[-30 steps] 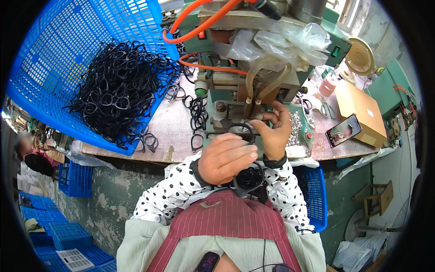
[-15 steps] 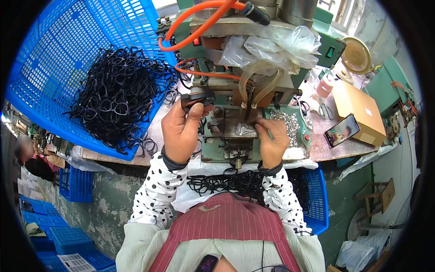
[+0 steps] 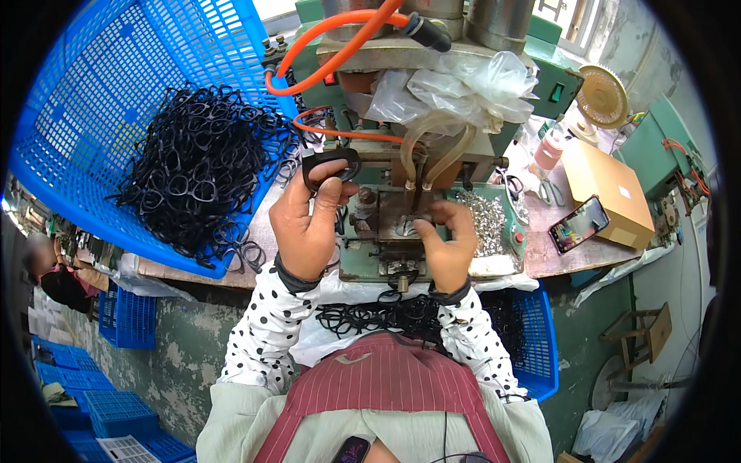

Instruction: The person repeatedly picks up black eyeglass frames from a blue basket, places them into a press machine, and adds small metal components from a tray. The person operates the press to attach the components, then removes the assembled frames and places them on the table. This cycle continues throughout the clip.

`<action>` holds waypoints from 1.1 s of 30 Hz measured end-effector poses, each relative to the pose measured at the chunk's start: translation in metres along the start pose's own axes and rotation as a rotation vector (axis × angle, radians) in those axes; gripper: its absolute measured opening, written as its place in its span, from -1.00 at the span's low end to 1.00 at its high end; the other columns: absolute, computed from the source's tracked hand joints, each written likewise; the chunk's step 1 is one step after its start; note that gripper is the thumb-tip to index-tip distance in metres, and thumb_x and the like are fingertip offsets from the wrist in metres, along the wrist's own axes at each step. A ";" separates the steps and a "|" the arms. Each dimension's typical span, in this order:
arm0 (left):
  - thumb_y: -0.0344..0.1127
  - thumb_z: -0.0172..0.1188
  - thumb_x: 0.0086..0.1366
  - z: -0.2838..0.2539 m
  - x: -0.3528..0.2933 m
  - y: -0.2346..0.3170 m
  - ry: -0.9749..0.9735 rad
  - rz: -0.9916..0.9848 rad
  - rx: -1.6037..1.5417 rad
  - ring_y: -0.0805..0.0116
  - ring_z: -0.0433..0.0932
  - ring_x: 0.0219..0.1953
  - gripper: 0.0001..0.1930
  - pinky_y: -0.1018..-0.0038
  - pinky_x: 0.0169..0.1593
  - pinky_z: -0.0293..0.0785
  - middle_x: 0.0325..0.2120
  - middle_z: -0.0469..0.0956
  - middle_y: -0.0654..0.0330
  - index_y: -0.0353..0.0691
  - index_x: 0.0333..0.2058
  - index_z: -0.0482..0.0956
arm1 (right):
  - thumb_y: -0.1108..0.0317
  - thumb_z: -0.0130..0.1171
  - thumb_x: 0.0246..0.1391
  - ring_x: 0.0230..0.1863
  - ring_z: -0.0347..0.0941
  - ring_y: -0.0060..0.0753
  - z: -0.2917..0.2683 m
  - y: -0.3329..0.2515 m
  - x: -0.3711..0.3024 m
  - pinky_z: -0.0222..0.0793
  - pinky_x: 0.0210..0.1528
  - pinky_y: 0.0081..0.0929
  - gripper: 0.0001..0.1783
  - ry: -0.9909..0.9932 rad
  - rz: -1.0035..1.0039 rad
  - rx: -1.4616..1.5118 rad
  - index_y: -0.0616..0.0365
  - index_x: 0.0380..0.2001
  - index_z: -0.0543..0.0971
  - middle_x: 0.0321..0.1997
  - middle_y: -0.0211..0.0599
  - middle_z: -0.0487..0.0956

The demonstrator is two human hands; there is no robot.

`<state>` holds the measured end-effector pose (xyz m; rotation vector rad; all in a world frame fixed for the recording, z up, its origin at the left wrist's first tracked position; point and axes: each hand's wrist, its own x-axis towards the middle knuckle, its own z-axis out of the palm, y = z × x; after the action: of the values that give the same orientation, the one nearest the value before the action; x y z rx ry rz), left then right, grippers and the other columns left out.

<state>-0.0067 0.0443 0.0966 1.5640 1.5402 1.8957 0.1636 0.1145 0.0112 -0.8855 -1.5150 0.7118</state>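
Note:
A black eyeglass frame (image 3: 351, 164) is held up in my left hand (image 3: 307, 231), pinched between thumb and fingers left of the machine's head. My right hand (image 3: 450, 251) is at the metal jig (image 3: 388, 225) under two clear tubes (image 3: 449, 164). Its thumb and forefinger are closed at a small shiny spot on the jig; whether a part is between them is hidden. Beside that hand lies a heap of small silvery metal parts (image 3: 480, 210) on the machine's green base.
A big blue basket (image 3: 58, 158) at left holds a pile of black frames (image 3: 193, 147). More frames lie in a blue crate (image 3: 540, 339) below the table edge. To the right are a phone (image 3: 579, 225), a cardboard box (image 3: 606, 189) and scissors (image 3: 549, 190). Orange hoses (image 3: 332, 23) arch above.
My right hand has shifted left, its thumb and forefinger coming in over the jig. My left hand has tilted the eyeglass frame slightly and keeps hold of it.

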 end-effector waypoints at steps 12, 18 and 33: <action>-0.51 0.15 0.21 -0.003 -0.011 -0.010 -0.072 0.237 0.234 0.32 0.59 -0.34 -0.75 0.48 -0.26 0.48 -0.30 0.60 0.08 -0.32 -0.11 0.54 | 0.65 0.30 -0.11 -0.32 0.55 -0.44 0.023 0.007 -0.005 0.47 -0.22 -0.55 -0.56 0.065 0.095 0.392 0.33 -0.15 0.35 -0.32 -0.24 0.52; -0.54 0.15 0.06 0.037 -0.059 -0.036 -0.563 0.744 0.188 0.13 0.54 -0.04 -0.57 0.22 0.07 0.47 -0.01 0.52 0.05 -0.30 -0.02 0.51 | 0.50 0.36 -0.17 -0.31 0.54 -0.31 -0.016 0.036 0.029 0.43 -0.24 -0.39 -0.67 0.068 -0.124 -0.108 0.20 -0.25 0.54 -0.28 -0.23 0.56; -0.61 0.15 -0.06 0.039 -0.052 -0.046 -0.699 0.754 0.279 0.08 0.55 -0.08 -0.47 0.16 0.06 0.46 0.00 0.53 0.04 -0.29 0.00 0.52 | 0.24 0.39 -0.26 -0.03 0.38 -0.22 -0.100 0.134 0.020 0.15 -0.02 -0.10 -0.85 -0.125 -0.121 -0.705 0.01 -0.55 0.66 -0.16 -0.44 0.59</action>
<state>0.0271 0.0478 0.0250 2.8193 0.9829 1.1295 0.2805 0.1975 -0.0773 -1.2668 -1.9544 0.1262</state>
